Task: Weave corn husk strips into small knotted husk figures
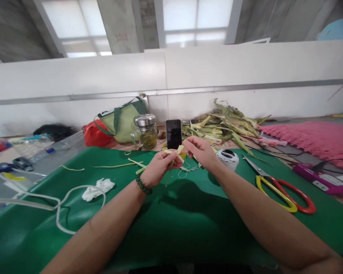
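My left hand (157, 165), with a green bead bracelet (143, 184) at the wrist, is closed on a small bundle of pale yellow-green leaf strips (179, 150), folded or crossed over each other. Against the right side of this bundle, my right hand (198, 150) is closed in a pinch; what sits between its fingertips is too small to make out. A thin pale thread (183, 173) loops below the hands. Both hands are raised over the green mat (188, 228). Just behind them a black phone (173, 134) stands upright.
Scissors (274, 186) with red and yellow handles lie at right, near a white patterned container (228, 159). Behind are a leaf pile (231, 121), a glass jar (146, 133) and a green bag (117, 120). Crumpled tissue (98, 189) and a white cable (58, 207) lie at left.
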`<act>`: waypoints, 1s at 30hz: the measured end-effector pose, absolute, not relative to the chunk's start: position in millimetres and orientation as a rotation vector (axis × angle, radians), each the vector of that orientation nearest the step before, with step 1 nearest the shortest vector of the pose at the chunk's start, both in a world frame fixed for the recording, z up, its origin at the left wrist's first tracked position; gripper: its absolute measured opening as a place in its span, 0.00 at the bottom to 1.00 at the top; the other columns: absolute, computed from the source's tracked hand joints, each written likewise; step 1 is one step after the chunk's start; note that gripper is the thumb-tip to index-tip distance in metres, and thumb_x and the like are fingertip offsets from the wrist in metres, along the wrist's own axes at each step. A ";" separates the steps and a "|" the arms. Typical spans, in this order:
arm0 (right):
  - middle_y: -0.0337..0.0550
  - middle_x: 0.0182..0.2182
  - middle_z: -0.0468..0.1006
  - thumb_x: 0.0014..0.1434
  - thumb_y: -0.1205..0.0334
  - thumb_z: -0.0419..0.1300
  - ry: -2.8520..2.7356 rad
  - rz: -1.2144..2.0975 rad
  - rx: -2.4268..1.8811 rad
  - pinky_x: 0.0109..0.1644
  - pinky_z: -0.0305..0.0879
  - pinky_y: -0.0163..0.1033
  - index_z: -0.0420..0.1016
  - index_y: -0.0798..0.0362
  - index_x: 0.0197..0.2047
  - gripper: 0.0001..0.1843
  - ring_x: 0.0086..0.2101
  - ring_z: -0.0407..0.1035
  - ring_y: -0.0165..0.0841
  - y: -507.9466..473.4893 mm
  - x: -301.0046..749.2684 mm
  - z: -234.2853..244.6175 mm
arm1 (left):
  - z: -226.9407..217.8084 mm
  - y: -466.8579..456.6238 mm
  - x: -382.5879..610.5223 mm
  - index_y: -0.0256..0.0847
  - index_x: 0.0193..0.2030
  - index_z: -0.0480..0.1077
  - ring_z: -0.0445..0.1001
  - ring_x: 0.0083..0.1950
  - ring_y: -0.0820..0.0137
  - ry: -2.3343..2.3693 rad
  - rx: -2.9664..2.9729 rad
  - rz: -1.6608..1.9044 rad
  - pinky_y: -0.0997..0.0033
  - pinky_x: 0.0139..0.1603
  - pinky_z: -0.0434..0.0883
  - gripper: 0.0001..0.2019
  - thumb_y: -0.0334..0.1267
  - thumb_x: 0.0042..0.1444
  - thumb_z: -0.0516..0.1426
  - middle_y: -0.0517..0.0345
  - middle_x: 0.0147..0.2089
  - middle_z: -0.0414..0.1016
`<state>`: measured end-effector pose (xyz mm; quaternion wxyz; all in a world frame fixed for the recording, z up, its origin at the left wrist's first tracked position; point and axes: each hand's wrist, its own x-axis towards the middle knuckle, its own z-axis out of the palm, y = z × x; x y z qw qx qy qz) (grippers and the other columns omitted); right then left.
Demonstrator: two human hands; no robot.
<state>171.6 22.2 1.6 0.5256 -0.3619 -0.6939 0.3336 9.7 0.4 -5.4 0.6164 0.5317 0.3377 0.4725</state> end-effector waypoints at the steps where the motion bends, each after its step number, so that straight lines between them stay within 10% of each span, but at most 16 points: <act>1: 0.35 0.19 0.68 0.52 0.46 0.60 -1.666 0.785 -0.879 0.23 0.57 0.32 0.68 0.54 0.29 0.18 0.19 0.59 0.25 21.5 171.2 0.9 | -5.1 0.4 9.9 0.35 0.35 0.74 0.70 0.28 0.75 0.784 1.222 1.116 0.73 0.36 0.68 0.19 0.48 0.43 0.66 0.59 0.25 0.73; 22: 0.38 0.24 0.72 0.52 0.58 0.58 -1.821 0.685 -0.777 0.27 0.61 0.33 0.71 0.54 0.38 0.11 0.22 0.63 0.27 19.7 170.6 -1.9 | -1.4 1.4 10.9 0.35 0.26 0.71 0.65 0.23 0.79 0.815 1.158 1.189 0.78 0.26 0.62 0.18 0.46 0.36 0.69 0.63 0.22 0.69; 30: 0.38 0.20 0.73 0.52 0.59 0.59 -1.799 0.603 -0.850 0.25 0.58 0.32 0.73 0.54 0.26 0.08 0.22 0.64 0.27 16.8 170.8 0.4 | -3.7 0.5 10.2 0.35 0.24 0.73 0.66 0.28 0.74 0.802 1.338 1.132 0.75 0.32 0.64 0.17 0.51 0.43 0.63 0.58 0.24 0.71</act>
